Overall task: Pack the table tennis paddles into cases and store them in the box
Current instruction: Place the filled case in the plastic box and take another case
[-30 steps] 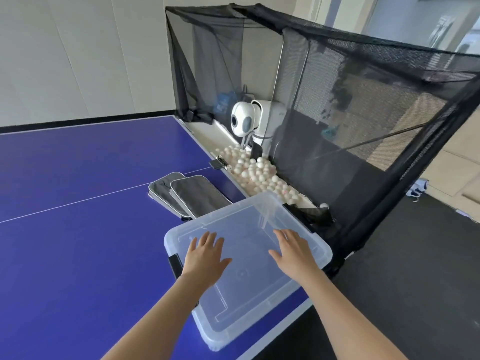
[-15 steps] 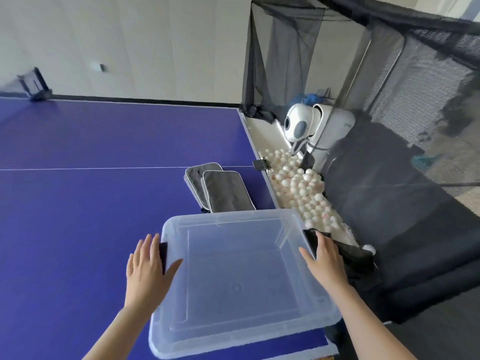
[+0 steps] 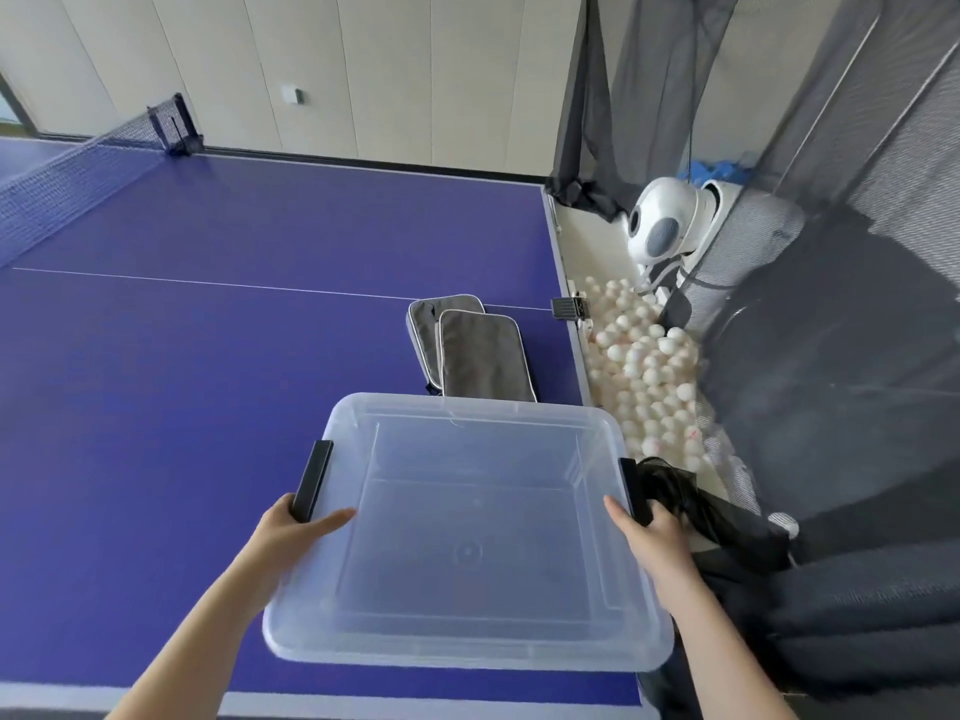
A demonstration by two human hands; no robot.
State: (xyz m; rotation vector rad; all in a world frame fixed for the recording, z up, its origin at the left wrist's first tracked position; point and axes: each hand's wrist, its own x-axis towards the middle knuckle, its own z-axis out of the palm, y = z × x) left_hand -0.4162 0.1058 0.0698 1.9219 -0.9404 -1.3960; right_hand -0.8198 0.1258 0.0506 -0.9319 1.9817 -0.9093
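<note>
Two-handed grasp on box (image 3: 467, 537): left hand (image 3: 291, 532) clamped at left latch (image 3: 311, 480), right hand (image 3: 654, 532) at right latch (image 3: 631, 485). Behind, two grey cases (image 3: 483, 356) on table (image 3: 208, 356).

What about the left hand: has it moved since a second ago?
Yes. The left hand went leftward, from flat atop the box lid to gripping its edge at the latch.

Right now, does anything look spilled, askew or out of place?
Nothing spilled or damaged. The two grey cases lie overlapped, one partly on the other, just beyond the clear box. The white balls sit in the catch tray beside the table.
</note>
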